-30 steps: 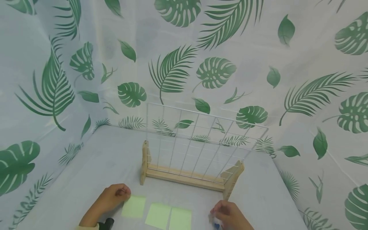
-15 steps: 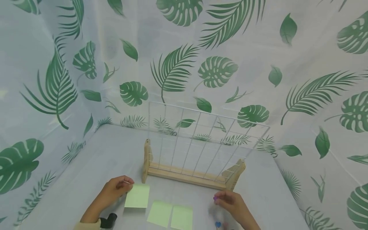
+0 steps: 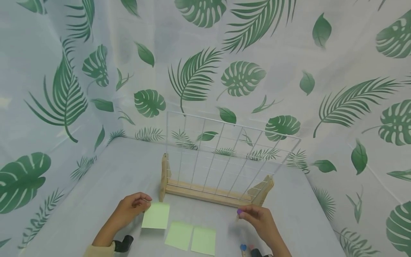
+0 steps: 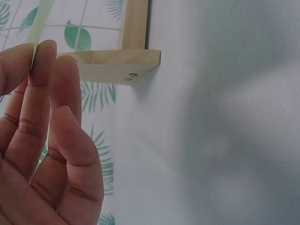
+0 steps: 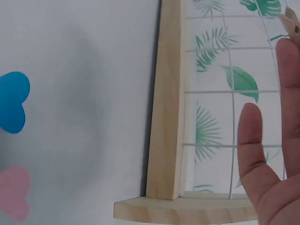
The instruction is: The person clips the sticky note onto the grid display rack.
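Observation:
My left hand point(image 3: 130, 210) pinches a pale green sticky note point(image 3: 156, 216) at its upper left corner, and the note hangs just above the table with a shadow under it. In the left wrist view the note point(image 4: 41, 21) appears edge-on between thumb and finger. Near the rack's right foot, my right hand point(image 3: 260, 219) pinches a small wooden clothespin topped with a purple heart point(image 3: 239, 211). Only the wooden end of that clothespin point(image 5: 290, 24) shows in the right wrist view. Two more green notes point(image 3: 179, 235) lie side by side on the table.
A white wire grid rack point(image 3: 221, 157) on a wooden base point(image 3: 205, 195) stands behind the hands. A blue heart clothespin point(image 3: 243, 247) and a pink heart point(image 5: 14, 192) lie on the table below the right hand. Leaf-patterned sheets point(image 3: 199, 43) enclose the table.
My left hand has lifted the leftmost note off the table and forward. The right hand has risen toward the rack with the purple heart clothespin, away from the blue and pink ones.

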Motion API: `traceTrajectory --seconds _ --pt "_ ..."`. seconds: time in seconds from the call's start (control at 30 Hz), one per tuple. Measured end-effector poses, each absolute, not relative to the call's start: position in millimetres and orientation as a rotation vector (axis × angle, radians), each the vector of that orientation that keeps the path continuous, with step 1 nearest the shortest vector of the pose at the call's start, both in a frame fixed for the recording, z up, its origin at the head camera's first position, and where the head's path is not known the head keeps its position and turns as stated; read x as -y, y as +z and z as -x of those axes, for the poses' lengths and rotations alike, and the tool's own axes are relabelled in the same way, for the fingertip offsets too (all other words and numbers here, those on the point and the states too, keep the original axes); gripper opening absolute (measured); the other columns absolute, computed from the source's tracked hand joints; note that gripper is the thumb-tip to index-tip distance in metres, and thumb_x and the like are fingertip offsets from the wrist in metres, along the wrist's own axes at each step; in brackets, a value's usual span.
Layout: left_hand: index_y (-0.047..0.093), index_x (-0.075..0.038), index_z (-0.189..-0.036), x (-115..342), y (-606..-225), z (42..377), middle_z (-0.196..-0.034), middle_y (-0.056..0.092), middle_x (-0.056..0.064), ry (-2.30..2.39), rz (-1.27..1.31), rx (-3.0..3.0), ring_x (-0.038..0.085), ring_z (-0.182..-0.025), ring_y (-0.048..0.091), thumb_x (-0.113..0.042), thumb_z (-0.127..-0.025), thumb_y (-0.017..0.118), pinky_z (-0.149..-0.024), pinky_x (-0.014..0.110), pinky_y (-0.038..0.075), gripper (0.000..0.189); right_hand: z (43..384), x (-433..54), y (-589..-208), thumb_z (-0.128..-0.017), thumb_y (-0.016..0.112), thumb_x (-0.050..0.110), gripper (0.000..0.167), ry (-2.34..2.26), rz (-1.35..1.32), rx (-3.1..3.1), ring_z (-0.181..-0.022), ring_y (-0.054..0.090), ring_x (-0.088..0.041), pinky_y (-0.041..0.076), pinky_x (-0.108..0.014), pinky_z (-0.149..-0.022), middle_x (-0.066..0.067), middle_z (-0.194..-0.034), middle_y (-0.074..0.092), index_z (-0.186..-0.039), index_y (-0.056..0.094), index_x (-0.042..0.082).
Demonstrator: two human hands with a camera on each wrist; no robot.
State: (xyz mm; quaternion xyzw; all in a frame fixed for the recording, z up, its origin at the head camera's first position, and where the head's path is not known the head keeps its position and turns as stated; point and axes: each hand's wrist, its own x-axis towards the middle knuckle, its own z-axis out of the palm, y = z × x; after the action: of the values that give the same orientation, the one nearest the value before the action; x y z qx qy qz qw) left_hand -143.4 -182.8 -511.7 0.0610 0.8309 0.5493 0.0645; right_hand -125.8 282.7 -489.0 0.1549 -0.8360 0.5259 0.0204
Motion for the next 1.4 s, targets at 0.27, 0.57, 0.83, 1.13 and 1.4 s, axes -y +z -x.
traceTrajectory --seconds 0.27,0.57,0.83,1.13,1.4 --pt "0.071 0.004 -0.119 181 -514 144 -0.099 0.074 0.003 1.679 -0.213 -2.514 0.016 -0.089 0.07 -0.016 -0.105 0.073 -0.077 0.028 0.058 0.025 126 -272 -486 -0.096 0.075 -0.004 0.006 1.641 -0.423 2.502 -0.087 0.074 -0.003 0.058 -0.016 -0.086 -0.009 -0.095 0.08 -0.102 0.077 -0.005" --pt "0.072 0.002 -0.116 176 -509 144 -0.097 0.074 0.003 1.686 -0.175 -2.525 0.016 -0.087 0.07 -0.015 -0.104 0.073 -0.078 0.032 0.061 0.021 128 -265 -481 -0.095 0.074 -0.008 0.008 1.666 -0.495 2.435 -0.088 0.074 -0.003 0.059 -0.018 -0.086 -0.005 -0.095 0.081 -0.103 0.076 -0.008" --pt "0.074 -0.003 -0.112 171 -501 147 -0.094 0.073 0.002 1.714 -0.12 -2.553 0.016 -0.085 0.069 -0.015 -0.106 0.071 -0.077 0.032 0.06 0.014 135 -259 -472 -0.098 0.071 -0.008 0.01 1.728 -0.576 2.392 -0.094 0.075 -0.005 0.06 -0.021 -0.088 -0.012 -0.103 0.079 -0.108 0.074 -0.01" --pt "0.075 -0.005 -0.11 164 -493 148 -0.099 0.076 0.002 1.742 -0.13 -2.616 0.013 -0.084 0.066 -0.017 -0.105 0.073 -0.074 0.027 0.055 0.013 142 -255 -463 -0.099 0.07 -0.009 0.011 1.781 -0.605 2.372 -0.098 0.074 -0.006 0.061 -0.022 -0.088 0.006 -0.107 0.077 -0.11 0.072 -0.011" --pt "0.075 -0.004 -0.11 160 -488 151 -0.096 0.075 0.002 1.784 -0.171 -2.617 0.011 -0.082 0.064 -0.018 -0.106 0.072 -0.073 0.026 0.053 0.014 144 -251 -454 -0.099 0.07 -0.008 0.01 1.755 -0.581 2.386 -0.096 0.074 -0.005 0.06 -0.02 -0.086 0.009 -0.105 0.077 -0.109 0.072 -0.011"
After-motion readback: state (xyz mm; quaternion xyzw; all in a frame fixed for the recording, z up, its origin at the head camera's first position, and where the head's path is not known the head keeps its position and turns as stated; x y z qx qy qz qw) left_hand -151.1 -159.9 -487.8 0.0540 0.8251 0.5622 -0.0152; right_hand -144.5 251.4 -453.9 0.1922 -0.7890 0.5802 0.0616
